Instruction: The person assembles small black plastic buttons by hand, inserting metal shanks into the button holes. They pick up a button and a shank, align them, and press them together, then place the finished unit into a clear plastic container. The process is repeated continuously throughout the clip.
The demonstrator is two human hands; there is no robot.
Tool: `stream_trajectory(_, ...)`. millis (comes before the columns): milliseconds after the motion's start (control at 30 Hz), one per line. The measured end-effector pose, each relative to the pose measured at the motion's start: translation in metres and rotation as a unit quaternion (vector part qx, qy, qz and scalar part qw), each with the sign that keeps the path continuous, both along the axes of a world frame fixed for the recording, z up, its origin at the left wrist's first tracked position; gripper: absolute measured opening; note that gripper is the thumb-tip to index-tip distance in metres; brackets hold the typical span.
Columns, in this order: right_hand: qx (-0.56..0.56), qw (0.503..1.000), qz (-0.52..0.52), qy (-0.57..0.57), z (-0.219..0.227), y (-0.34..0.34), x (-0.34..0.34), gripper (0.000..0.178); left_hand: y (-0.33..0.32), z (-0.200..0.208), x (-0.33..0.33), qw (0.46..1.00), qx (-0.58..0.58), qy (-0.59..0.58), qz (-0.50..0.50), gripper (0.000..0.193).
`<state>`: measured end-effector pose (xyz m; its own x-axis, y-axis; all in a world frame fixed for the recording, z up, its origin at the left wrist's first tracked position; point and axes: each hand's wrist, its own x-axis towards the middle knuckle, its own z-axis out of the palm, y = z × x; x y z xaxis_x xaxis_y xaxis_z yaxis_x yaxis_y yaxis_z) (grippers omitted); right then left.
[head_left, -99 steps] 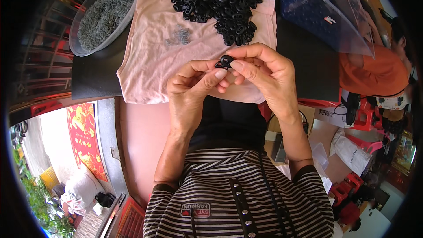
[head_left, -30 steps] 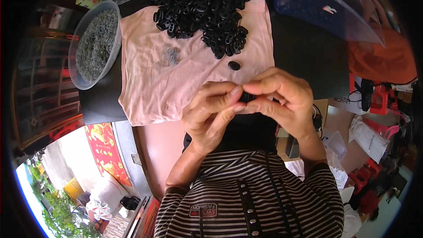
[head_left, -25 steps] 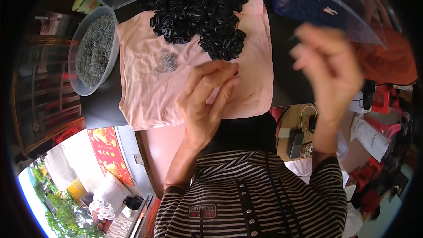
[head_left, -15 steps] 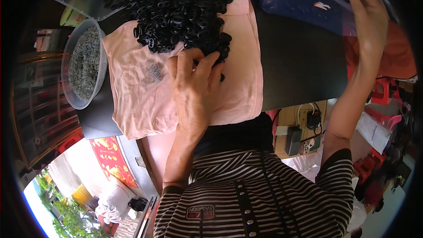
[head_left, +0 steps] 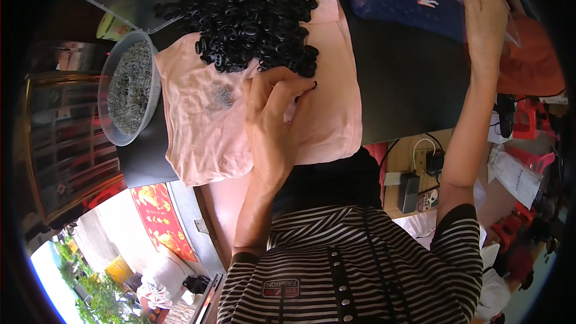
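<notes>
My left hand (head_left: 273,123) is over the pink cloth (head_left: 336,114), at the near edge of a heap of small black plastic pieces (head_left: 249,24). Its fingers are bent into a pinch, and a small black plastic piece (head_left: 314,84) shows at the fingertips. Left of this hand lies a small pile of thin grey metal bits (head_left: 221,97), which look like springs. My right hand (head_left: 485,18) is raised at the far right, by the rim of a clear-walled blue bin (head_left: 396,6). Its fingers are stretched out, with nothing visible in them.
A clear round bowl (head_left: 155,87) full of similar grey metal bits stands at the cloth's left, on the dark table (head_left: 408,78). Behind it is a transparent container edge (head_left: 114,12). An orange-red cloth (head_left: 534,63) sits beyond the table's right side.
The view has shifted slightly, so the bowl and cloth appear farther right. My left hand's fingertips have drawn away from the heap's edge. My right hand stays by the bin, its fingers showing more fully.
</notes>
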<state>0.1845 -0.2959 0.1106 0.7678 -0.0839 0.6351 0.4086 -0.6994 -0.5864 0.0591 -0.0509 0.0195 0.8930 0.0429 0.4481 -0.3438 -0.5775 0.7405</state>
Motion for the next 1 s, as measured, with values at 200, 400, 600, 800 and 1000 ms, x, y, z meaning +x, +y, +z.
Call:
stream_trajectory(200, -0.031, 0.981, -0.025, -0.188, -0.01, 0.0, 0.001, 0.022, 0.015, 0.0, -0.041, 0.908, -0.392, 0.128, -0.075, 0.014)
stream_trajectory(400, 0.012, 0.971, 0.231, -0.067, -0.027, 0.098, -0.062, 0.016, 0.036, -0.015, -0.057, 0.882, -0.437, 0.168, -0.061, 0.016)
stream_trajectory(600, -0.044, 0.911, 0.399, 0.099, -0.08, 0.18, -0.057, 0.01, 0.042, -0.014, -0.056, 0.861, -0.466, 0.188, -0.082, 0.015)
stream_trajectory(800, -0.177, 0.918, 0.342, 0.095, -0.094, 0.222, -0.033, 0.012, 0.046, -0.022, -0.056, 0.853, -0.479, 0.167, -0.122, 0.017)
stream_trajectory(1000, -0.299, 0.897, 0.308, 0.108, -0.092, 0.234, -0.039, 0.01, 0.048, -0.023, -0.056, 0.844, -0.493, 0.155, -0.142, 0.018)
